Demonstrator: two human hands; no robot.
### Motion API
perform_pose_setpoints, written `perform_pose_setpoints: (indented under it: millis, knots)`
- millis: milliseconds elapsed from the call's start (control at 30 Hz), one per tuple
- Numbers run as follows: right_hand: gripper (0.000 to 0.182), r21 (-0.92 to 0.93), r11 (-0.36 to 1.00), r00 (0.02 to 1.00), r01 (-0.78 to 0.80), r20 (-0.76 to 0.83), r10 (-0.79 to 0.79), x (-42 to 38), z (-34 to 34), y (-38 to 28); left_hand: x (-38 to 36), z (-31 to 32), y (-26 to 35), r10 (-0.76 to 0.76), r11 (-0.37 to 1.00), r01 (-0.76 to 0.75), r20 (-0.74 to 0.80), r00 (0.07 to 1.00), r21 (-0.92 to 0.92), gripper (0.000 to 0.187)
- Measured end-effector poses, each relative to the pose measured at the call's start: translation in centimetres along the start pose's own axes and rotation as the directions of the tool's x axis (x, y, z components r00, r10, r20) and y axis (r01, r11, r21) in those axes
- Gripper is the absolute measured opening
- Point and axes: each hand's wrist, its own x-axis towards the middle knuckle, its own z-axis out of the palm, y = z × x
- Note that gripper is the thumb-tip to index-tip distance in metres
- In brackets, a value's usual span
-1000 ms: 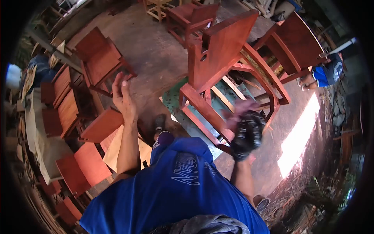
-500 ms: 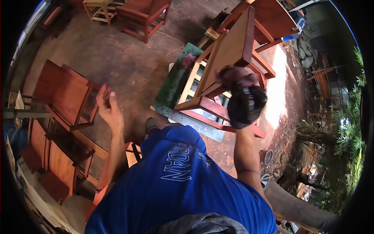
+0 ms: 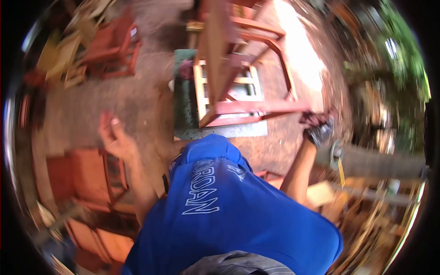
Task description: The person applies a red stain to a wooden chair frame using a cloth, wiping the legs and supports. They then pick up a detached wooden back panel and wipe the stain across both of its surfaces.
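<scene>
My right hand (image 3: 321,133), in a black glove, is closed on a dark reddish rag (image 3: 315,118). The rag is at the near right end of a reddish-brown rail on a wooden chair (image 3: 261,109); motion blur hides whether they touch. This chair is tipped over on a green board (image 3: 184,107), its pale slats and brown panel showing. My left hand (image 3: 115,136) is bare and held out over the floor on the left, fingers apart and blurred, with nothing in it.
A second rag (image 3: 185,68) lies on the green board. Reddish chairs (image 3: 73,174) stand at the lower left, and another red chair (image 3: 117,46) is at the upper left. A grey trunk-like length (image 3: 380,160) and wood pieces are on the right.
The view has swung round. My right hand and the rag have moved from beside the panel to the rail's near right end. My left hand stays out to the left.
</scene>
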Motion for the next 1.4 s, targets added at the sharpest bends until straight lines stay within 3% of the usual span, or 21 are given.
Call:
perform_pose_setpoints:
  millis: [33,67,100,133,200,267,367,433,467,600,633,700,767,800,833,867,933,1033,1200,1300,1400]
  knots:
    - [0.064,-0.071,0.995,0.997,0.068,-0.038,-0.071,1.4,-4.3,0.9,1.3,1.8,1.5,0.049,0.999,-0.048,0.038,0.998,-0.01,0.04]
    - [0.059,0.222,0.972,0.996,-0.076,0.058,0.065,3.1,-9.5,2.2,2.7,3.7,2.9,0.127,0.991,-0.122,0.109,0.986,-0.051,0.04]
    - [0.047,0.033,0.991,0.992,0.126,-0.021,-0.125,3.1,-12.1,4.6,4.0,5.5,4.5,0.209,0.976,-0.195,0.16,0.965,-0.095,0.041]
    - [0.027,0.44,0.896,0.988,-0.056,0.152,-0.013,2.8,-14.1,6.3,5.2,7.6,6.4,0.231,0.972,-0.213,0.225,0.947,-0.103,0.041]
    - [0.012,0.521,0.852,0.998,0.055,-0.015,-0.055,3.2,-16.2,10.6,6.1,12.6,11.3,0.314,0.947,-0.272,0.306,0.899,-0.172,0.043]
    - [0.025,0.53,0.838,0.991,0.132,-0.087,-0.102,3.0,-15.3,14.1,8.4,17.7,13.5,0.37,0.919,-0.266,0.41,0.833,-0.29,0.04]
    - [0.013,0.41,0.872,0.95,0.266,-0.265,-0.165,4.2,-13.3,15.9,7.7,24.6,18.6,0.519,0.786,-0.616,0.601,0.608,-0.056,0.045]
    - [0.009,0.444,0.828,0.921,0.343,-0.332,-0.204,9.2,-15.4,18.5,7.9,29.0,18.6,0.53,0.74,-0.657,0.726,0.44,-0.142,0.048]
    - [0.012,0.127,0.921,0.835,0.369,-0.48,-0.269,8.5,-12.5,15.8,7.6,30.8,18.7,0.528,0.693,-0.703,0.774,0.348,-0.157,0.048]
    - [0.013,0.074,0.89,0.721,0.45,-0.619,-0.313,13.1,-15.1,19.8,6.5,34.0,16.4,0.348,0.577,-0.807,0.932,0.1,-0.129,0.058]
    - [0.009,0.193,0.91,0.807,0.367,-0.552,-0.208,12.5,-15.8,21.8,5.9,34.0,15.8,0.297,0.521,-0.837,0.955,-0.005,-0.167,0.059]
    - [0.012,0.144,0.921,0.835,0.361,-0.49,-0.25,10.6,-15.8,24.1,5.5,33.6,15.7,0.26,0.555,-0.823,0.965,0.034,-0.12,0.059]
    - [0.015,0.505,0.752,0.902,0.424,-0.313,-0.299,11.5,-16.1,22.9,5.2,33.8,15.8,0.213,0.613,-0.79,0.967,0.139,-0.021,0.061]
    - [0.014,0.879,0.426,0.956,0.212,-0.096,-0.277,10.8,-16.2,21.9,5.0,33.5,16.2,0.198,0.606,-0.795,0.971,0.135,-0.013,0.061]
    - [0.011,0.383,0.719,0.808,0.579,-0.383,-0.447,11.2,-15.3,21.1,4.6,33.2,16.7,0.183,0.585,-0.811,0.977,0.111,-0.018,0.062]
    - [0.01,-0.289,0.817,0.553,0.5,-0.619,-0.557,11.0,-13.4,18.9,4.3,33.5,16.9,0.19,0.57,-0.821,0.977,0.094,-0.032,0.063]
    - [0.009,-0.644,0.507,0.377,0.574,-0.341,-0.861,11.1,-12.7,15.4,4.9,33.6,16.6,0.196,0.546,-0.836,0.978,0.074,-0.046,0.063]
    - [0.01,-0.851,0.369,0.355,0.373,-0.237,-0.904,12.9,-14.9,16.2,4.6,33.7,16.6,0.199,0.51,-0.858,0.979,0.043,-0.066,0.064]
    - [0.012,-0.798,0.49,0.396,0.351,-0.348,-0.85,13.4,-15.7,17.5,4.6,33.5,16.7,0.189,0.495,-0.868,0.98,0.065,-0.037,0.062]
    - [0.007,-0.222,0.845,0.612,0.487,-0.604,-0.511,14.1,-18.0,20.7,4.4,33.6,16.5,0.201,0.523,-0.852,0.976,0.087,-0.032,0.061]
    - [0.011,-0.055,0.804,0.659,0.592,-0.541,-0.522,14.4,-19.3,22.1,4.7,33.4,16.4,0.205,0.519,-0.854,0.976,0.079,-0.04,0.061]
